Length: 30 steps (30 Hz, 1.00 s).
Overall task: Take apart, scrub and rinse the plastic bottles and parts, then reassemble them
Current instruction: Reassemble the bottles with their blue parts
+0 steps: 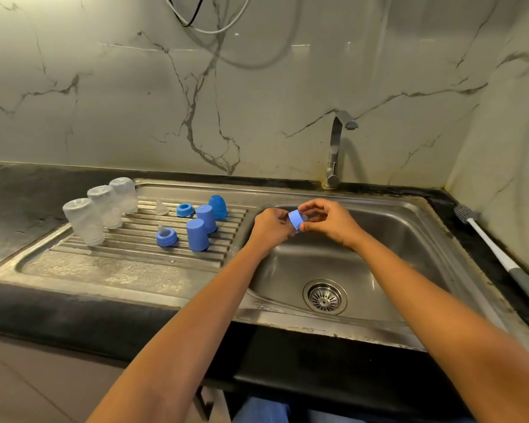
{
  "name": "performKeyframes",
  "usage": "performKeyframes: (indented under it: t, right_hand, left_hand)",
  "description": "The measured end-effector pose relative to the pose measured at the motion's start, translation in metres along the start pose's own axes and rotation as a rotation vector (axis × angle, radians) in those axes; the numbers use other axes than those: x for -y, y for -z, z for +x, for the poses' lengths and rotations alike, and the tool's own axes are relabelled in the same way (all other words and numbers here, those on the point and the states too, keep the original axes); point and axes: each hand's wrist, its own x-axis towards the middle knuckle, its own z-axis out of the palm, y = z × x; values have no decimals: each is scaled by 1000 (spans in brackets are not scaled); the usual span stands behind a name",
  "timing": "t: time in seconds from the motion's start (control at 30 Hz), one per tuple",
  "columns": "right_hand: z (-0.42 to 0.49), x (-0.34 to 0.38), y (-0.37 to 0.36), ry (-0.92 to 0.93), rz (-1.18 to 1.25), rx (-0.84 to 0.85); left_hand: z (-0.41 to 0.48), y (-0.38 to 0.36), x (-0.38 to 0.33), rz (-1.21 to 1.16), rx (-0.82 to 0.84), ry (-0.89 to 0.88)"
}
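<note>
Fingers of left hand and right hand pinch a ring; bottles, caps drain, apparently washed, reassembly seemingly underway.

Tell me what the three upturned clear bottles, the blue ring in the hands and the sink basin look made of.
The three upturned clear bottles: likely plastic, translucent with a frosted haze. The blue ring: probably moulded plastic, opaque, with an even matte colour. The sink basin: stainless steel by its look, brushed grey with soft reflections and dull water marks.
</note>
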Motion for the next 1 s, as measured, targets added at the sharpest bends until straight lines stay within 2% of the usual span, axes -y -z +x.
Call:
performKeyframes:
  t: [0.13,0.2,0.33,0.57,1.0]
  right_hand:
    - [4,7,-4,41,-54,-10]
    - [7,12,-5,45,-78,5]
    - [14,23,-3,56,-70,38]
    - [33,47,-12,163,-266,9]
    - [72,101,-38,234,-346,-25]
  left_hand:
    - [-4,8,-2,-201,78,52]
    - [-6,12,2,-219,90,-9]
    - [-7,23,10,-140,28,-75]
    - [-4,44,9,34,-41,-134]
    - [9,103,14,213,-160,-160]
